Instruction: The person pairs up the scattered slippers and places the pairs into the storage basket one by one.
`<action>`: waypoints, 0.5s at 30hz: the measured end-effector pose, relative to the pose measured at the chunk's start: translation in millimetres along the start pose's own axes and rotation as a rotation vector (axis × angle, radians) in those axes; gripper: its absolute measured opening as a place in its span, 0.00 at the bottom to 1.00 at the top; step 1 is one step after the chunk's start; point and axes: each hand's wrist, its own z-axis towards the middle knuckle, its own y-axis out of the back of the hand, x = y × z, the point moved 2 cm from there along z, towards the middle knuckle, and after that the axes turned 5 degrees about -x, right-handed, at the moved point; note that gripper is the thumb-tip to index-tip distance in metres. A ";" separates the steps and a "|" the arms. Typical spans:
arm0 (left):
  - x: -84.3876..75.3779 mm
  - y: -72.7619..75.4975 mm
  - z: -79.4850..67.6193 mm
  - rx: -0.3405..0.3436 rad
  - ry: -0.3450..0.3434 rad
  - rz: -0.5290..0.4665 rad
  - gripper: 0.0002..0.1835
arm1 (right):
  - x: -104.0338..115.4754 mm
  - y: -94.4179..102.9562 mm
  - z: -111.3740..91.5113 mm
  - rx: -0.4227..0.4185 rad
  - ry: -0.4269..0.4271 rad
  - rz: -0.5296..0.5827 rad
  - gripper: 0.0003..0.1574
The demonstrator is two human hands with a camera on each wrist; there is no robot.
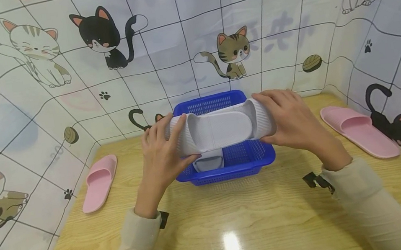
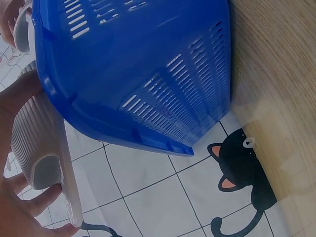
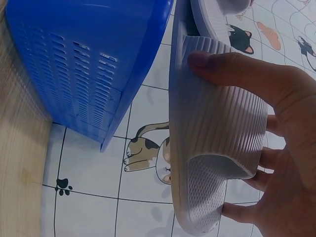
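Both hands loaded. Left hand (image 1: 161, 152) clamped on the ribbed strap of one pale grey slipper (image 1: 185, 137); right hand (image 1: 291, 118) clamped on the strap of a second grey slipper (image 1: 263, 119), thumb on top of the strap, fingers round the far side. The two sit end to end, overlapping mid-span, straps outward, roughly level.

Location: above the blue basket (image 1: 255, 164), spanning it side to side and hiding its middle in the head view. Right wrist view shows a gap from slipper to rim. Left thumb overlaps the rim in its wrist view; can't tell if it touches.

Room: basket stands near the back edge of the counter (image 1: 185, 237), just ahead of the patterned wall covering (image 1: 154, 8). Wide stretch of wood in front of the basket, down to the bottom of the frame. Side walls angle outward. Left pink slipper (image 1: 99, 185) and right pink slipper (image 1: 363, 133) lie close to them, both well apart from the basket.

Count: 1 basket, 2 grey slippers in hand, 1 pale item (image 1: 208, 162) inside the basket, front left, looks like another slipper, partly hidden. 2 pink slippers, one per side. 2 beige sleeves (image 1: 356, 184).
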 end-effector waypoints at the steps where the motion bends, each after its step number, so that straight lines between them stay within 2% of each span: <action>1: -0.3 0.2 -0.2 0.001 0.000 0.001 0.63 | 0.2 -0.2 0.1 0.001 0.000 0.000 0.68; 15: -4.1 -0.1 -0.1 0.009 -0.010 0.016 0.64 | 1.7 -3.2 0.0 -0.008 0.016 0.003 0.69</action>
